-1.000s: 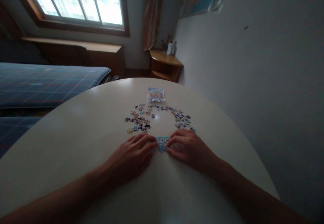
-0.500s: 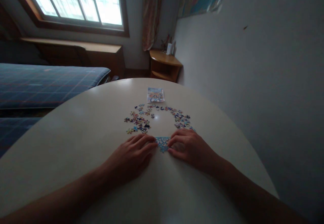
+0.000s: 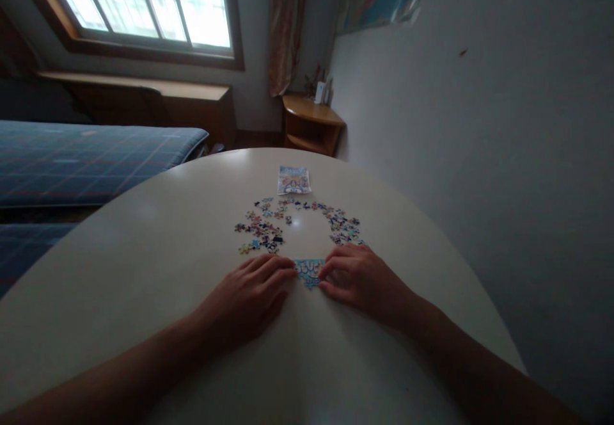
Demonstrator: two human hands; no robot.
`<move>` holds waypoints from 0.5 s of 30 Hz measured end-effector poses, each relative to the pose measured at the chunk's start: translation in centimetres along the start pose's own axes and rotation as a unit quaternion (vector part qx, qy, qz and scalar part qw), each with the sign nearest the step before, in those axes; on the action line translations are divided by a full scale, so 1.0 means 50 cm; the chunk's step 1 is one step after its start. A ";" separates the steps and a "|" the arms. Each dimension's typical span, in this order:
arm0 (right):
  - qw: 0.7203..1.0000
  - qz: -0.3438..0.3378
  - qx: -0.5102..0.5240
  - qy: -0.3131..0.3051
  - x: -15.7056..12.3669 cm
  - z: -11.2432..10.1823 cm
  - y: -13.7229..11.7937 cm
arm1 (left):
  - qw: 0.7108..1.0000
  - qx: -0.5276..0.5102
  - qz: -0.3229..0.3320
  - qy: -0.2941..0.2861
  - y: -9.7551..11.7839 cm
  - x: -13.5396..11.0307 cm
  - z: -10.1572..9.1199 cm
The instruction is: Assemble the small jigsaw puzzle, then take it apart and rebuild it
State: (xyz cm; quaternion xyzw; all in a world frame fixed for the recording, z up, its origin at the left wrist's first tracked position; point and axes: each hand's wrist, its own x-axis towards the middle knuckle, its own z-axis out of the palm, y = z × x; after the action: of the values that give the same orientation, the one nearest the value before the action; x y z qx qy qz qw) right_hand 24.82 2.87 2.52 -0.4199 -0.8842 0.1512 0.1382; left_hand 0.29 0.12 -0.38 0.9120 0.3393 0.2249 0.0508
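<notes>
A small joined section of blue jigsaw puzzle (image 3: 308,271) lies flat on the white table, its lower edge uneven. My left hand (image 3: 254,288) rests at its left side, fingers drawn together with the tips pressed on the edge. At the right side, my right hand (image 3: 357,278) is curled, thumb and fingertips closed on the section's edge. Whether a separate piece is under those right fingertips cannot be made out. Loose jigsaw pieces (image 3: 261,228) lie in a cluster beyond my left hand, and more jigsaw pieces (image 3: 343,223) lie beyond my right.
A printed picture packet (image 3: 294,180) lies on the round white table (image 3: 158,265) behind the pieces. To the left is a plaid mattress (image 3: 96,156). A wooden corner shelf (image 3: 314,111) stands past the table's far edge, and a wall runs along the right.
My right hand's fingertips have shifted very slightly at the puzzle section's right edge. My left hand and the loose pieces stay practically where they were.
</notes>
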 end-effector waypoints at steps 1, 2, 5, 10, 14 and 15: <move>1.000 0.000 0.003 -0.002 0.000 0.000 -0.001 | 1.000 0.000 -0.001 0.001 0.000 0.000 0.000; 1.000 -0.001 0.007 -0.004 0.000 0.000 -0.003 | 1.000 -0.001 -0.003 0.003 0.000 0.000 0.001; 1.000 -0.011 0.014 -0.011 0.000 0.002 -0.007 | 1.000 -0.003 -0.008 0.009 0.000 0.000 0.001; 0.999 -0.027 0.020 -0.007 -0.001 0.012 -0.009 | 1.000 -0.004 -0.009 0.009 -0.002 -0.001 0.002; 0.999 -0.042 0.029 -0.007 -0.003 0.014 -0.009 | 1.000 -0.007 -0.008 0.016 -0.001 0.000 0.002; 0.999 -0.040 0.030 -0.006 -0.004 0.012 -0.009 | 1.000 -0.007 -0.008 0.018 -0.001 0.000 0.002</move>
State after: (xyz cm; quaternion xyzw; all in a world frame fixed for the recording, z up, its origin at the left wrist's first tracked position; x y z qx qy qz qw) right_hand 24.42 2.36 2.12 -0.3789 -0.8962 0.1740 0.1516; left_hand 0.30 0.18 -0.50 0.9048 0.3456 0.2431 0.0534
